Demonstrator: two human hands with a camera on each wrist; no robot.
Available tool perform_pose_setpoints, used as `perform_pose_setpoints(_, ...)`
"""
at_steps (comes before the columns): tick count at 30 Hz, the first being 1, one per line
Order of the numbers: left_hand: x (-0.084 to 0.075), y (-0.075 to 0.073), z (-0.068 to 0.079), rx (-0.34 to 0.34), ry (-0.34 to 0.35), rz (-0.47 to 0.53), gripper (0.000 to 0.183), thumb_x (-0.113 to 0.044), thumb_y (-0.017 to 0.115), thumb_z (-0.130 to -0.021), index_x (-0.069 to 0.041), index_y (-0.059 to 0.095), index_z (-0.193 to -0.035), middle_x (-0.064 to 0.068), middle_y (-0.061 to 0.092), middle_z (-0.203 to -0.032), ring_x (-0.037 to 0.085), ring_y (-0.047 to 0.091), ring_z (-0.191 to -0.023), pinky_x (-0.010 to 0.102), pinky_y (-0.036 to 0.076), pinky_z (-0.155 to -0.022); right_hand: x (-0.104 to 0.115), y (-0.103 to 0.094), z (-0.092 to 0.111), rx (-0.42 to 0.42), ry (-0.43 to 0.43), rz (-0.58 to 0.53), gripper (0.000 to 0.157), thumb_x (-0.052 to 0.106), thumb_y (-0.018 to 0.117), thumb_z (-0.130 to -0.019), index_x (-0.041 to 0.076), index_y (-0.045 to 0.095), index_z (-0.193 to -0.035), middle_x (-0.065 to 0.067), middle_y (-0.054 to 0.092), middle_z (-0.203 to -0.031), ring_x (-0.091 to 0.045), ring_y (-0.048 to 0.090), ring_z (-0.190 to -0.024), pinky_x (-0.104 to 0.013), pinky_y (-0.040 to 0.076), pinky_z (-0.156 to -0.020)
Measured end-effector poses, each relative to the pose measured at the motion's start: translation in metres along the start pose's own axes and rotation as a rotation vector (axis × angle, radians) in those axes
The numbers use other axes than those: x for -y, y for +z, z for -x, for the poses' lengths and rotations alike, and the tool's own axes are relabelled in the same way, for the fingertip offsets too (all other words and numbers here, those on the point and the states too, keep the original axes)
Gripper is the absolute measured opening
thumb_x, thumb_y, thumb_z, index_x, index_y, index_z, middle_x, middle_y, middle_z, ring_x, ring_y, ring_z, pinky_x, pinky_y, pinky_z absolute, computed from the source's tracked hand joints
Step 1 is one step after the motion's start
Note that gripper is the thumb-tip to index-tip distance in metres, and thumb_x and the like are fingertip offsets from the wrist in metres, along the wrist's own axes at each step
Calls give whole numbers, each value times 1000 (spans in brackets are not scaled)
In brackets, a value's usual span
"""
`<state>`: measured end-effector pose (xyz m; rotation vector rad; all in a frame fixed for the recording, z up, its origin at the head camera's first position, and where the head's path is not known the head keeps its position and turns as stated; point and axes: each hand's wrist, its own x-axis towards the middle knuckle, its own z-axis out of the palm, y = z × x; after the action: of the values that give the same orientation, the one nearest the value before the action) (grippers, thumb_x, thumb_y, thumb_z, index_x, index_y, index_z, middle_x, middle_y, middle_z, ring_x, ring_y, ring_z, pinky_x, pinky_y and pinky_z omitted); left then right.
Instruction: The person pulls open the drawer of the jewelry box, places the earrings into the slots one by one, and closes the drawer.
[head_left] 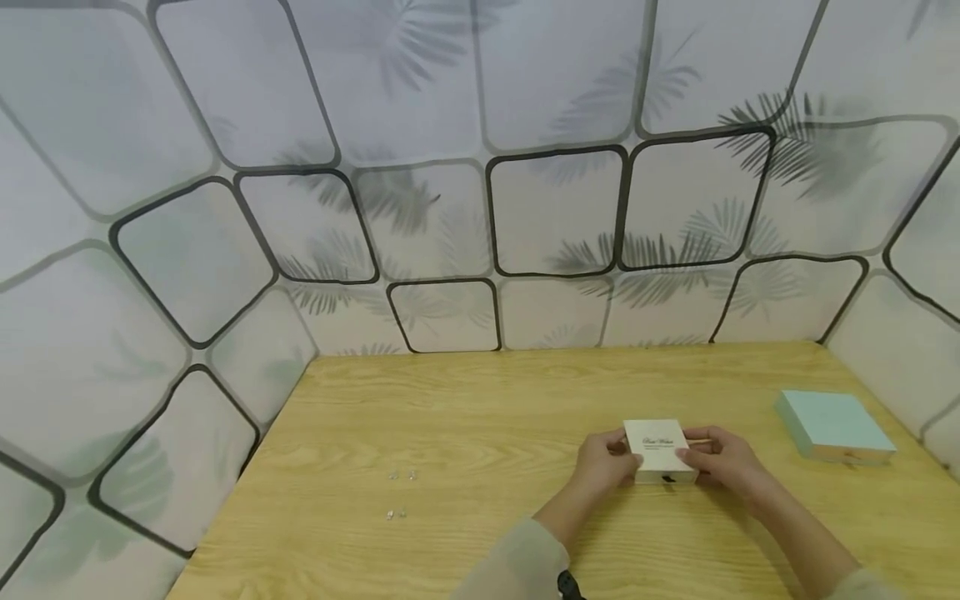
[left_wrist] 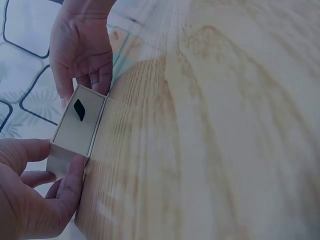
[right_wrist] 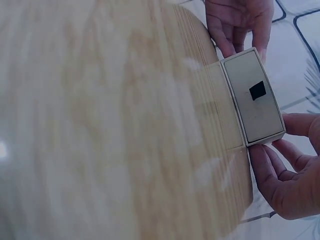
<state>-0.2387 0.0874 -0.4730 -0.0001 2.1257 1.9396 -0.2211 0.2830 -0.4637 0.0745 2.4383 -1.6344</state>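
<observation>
A small white drawer box (head_left: 654, 450) with dark printed lettering on its lid sits on the wooden table, right of the middle. Its front bears a short black pull tab (left_wrist: 79, 109). My left hand (head_left: 604, 461) grips the box by its left side, thumb near the front left corner. On the opposite side my right hand (head_left: 722, 460) holds it, with the thumb on the lid's right edge. In the right wrist view the front panel (right_wrist: 252, 107) sits flush in the sleeve. What the box contains is hidden.
Several tiny shiny pieces (head_left: 402, 514) lie on the left part of the wooden table (head_left: 480, 417), too small to make out. A light blue box (head_left: 836, 423) rests at the right. Patterned cloth walls (head_left: 555, 208) enclose the table's back and sides.
</observation>
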Motion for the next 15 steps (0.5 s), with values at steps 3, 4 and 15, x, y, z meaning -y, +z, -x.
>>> perform_pose_setpoints(3, 2, -4, 3, -3, 0, -2, 46, 3, 70, -81, -3, 60, -125, 0, 57, -84, 11, 55, -66, 27, 55, -59, 2, 5, 1, -5, 13, -1, 61, 21, 63, -92, -15, 36, -133, -14, 63, -102, -11, 65, -79, -29, 56, -68)
perform_pose_setpoints(4, 2, -6, 4, 0, 4, -9, 46, 2, 70, -81, -3, 60, -125, -1, 57, -84, 11, 56, -66, 27, 55, -58, 2, 6, 1, -5, 18, -1, 61, 21, 63, -92, -14, 36, -133, -13, 63, -101, -11, 64, -79, -29, 56, -68)
perform_pose_setpoints(15, 6, -22, 12, 20, 29, 6, 43, 4, 69, -81, -4, 63, -123, 2, 58, -86, 12, 57, -70, 28, 56, -60, 6, 21, 4, 10, 5, -18, 61, 21, 64, -91, -14, 37, -133, -12, 63, -100, -14, 65, -80, -31, 56, -67)
